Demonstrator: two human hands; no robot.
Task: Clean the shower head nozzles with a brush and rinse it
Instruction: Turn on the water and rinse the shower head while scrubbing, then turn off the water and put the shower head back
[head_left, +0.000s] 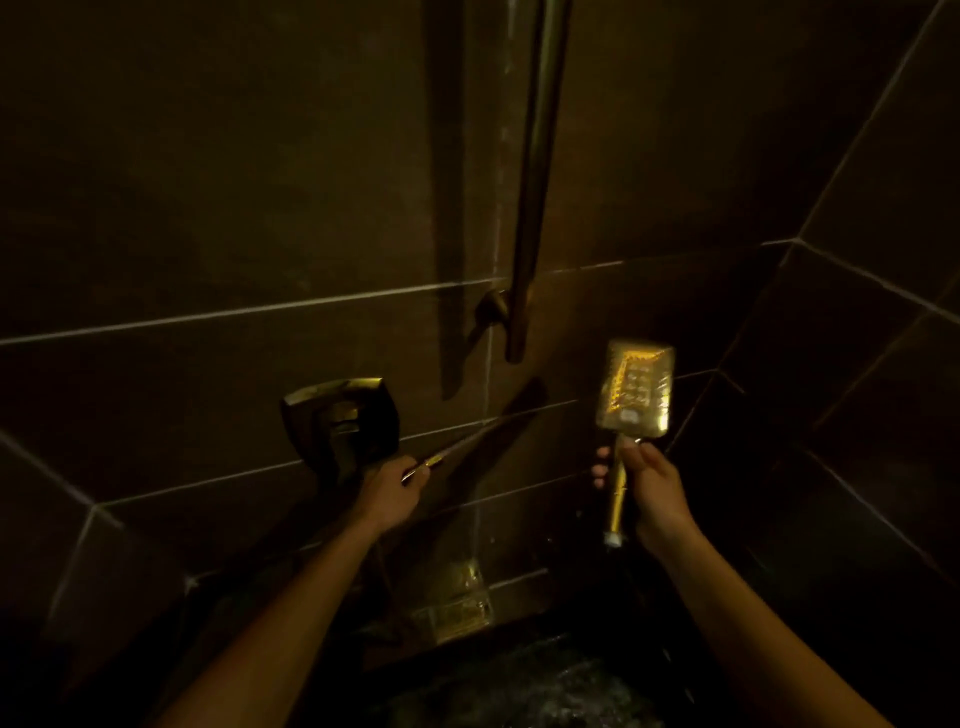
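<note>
Shower head: the shower head (635, 387) is a flat, rounded rectangle with a shiny gold finish, standing upright above the right grip, its nozzle face toward the camera; rows of small dots show on that face, too blurred to count.
Handle: a slim gold handle (618, 493) runs down from the head through the right grip and ends below it in a pale fitting.
Right grip: the right hand (652, 486) is closed around the handle, thumb on the near side and fingertips showing on the far side.
Left grip: the left hand (392, 491) is closed on a thin gold-tinted stick, probably the brush (447, 451), which slants up and to the right out of the grip; its far end is blurred and no bristles can be made out.
Wall fitting: a dark, glossy, angular metal fitting (343, 421) sits on the wall just above and left of the left grip.
Rail: a round metal bar (535, 182) rises on the wall above and between the two grips, fixed by a small bracket near its lower end.
Walls: large dark brown tiles (208, 182) with pale grout lines, smooth and dull, folding into a corner to the right of the right grip.
Floor: a dark, wet-looking floor (545, 686) below both grips, with a gold glint (457, 608) at the wall's foot.
Light: dim and yellowish.
</note>
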